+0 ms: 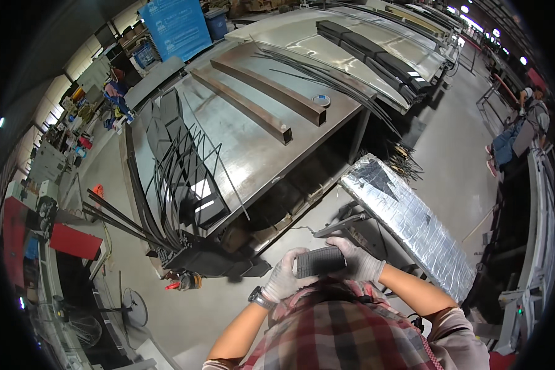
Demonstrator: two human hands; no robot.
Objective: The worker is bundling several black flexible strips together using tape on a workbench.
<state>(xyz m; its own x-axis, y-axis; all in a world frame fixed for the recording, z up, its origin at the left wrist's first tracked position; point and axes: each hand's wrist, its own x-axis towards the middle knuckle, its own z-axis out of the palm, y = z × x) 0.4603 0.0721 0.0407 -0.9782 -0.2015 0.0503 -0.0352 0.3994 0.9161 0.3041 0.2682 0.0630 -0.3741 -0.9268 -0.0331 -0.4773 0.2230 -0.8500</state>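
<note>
Your plaid shirt (333, 333) lies nearest, and just beyond it your left hand (287, 277) and right hand (362, 259) share the grip, pinching the ribbed black piece (320, 262) between them, held up short of the desk (259, 168). To handle it well, support both ends evenly and press just firmly enough that it can't slip or twist. Mind your right elbow, since the foil panel (410, 222) stands near that arm.

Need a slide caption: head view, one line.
Gloved left hand and gloved right hand hold a dark ribbed piece before a metal-topped table bearing two brown beams.
</note>
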